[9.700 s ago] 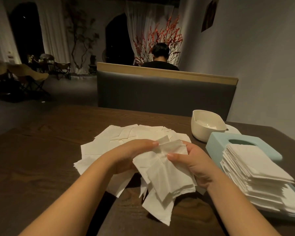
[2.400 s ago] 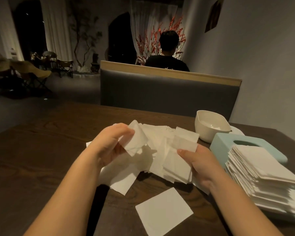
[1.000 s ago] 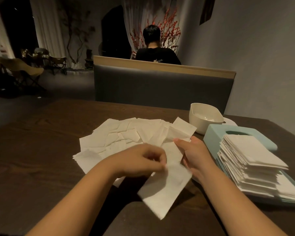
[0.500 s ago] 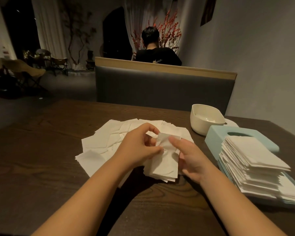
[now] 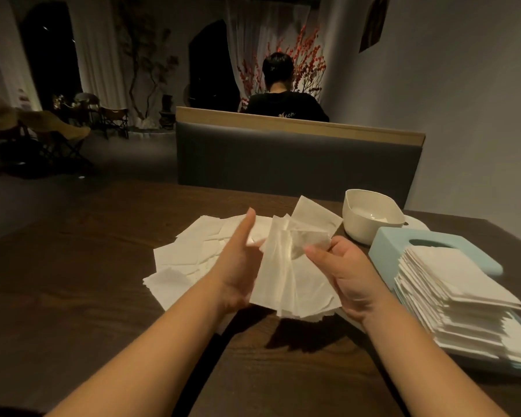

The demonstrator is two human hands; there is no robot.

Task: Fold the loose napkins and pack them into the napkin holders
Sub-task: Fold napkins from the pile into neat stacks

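A fanned bundle of white napkins (image 5: 286,275) is held up between both hands above the dark wooden table (image 5: 73,296). My left hand (image 5: 238,266) presses flat against the bundle's left side, fingers straight and pointing away from me. My right hand (image 5: 346,275) grips the right side, thumb on top and fingers curled under. Loose napkins (image 5: 193,251) lie spread on the table behind the hands. At the right, a tall stack of folded napkins (image 5: 457,299) rests on a pale blue napkin holder (image 5: 388,245).
A white oval holder (image 5: 370,216) stands at the back right, beside the blue one. A grey padded bench back (image 5: 295,161) runs along the table's far edge, and a person in black (image 5: 283,100) sits behind it. The wall is close on the right.
Over the last half second the hands lifted the gathered napkins and spread them into a wider fan. My left hand went from pinching the sheets to lying flat against them.
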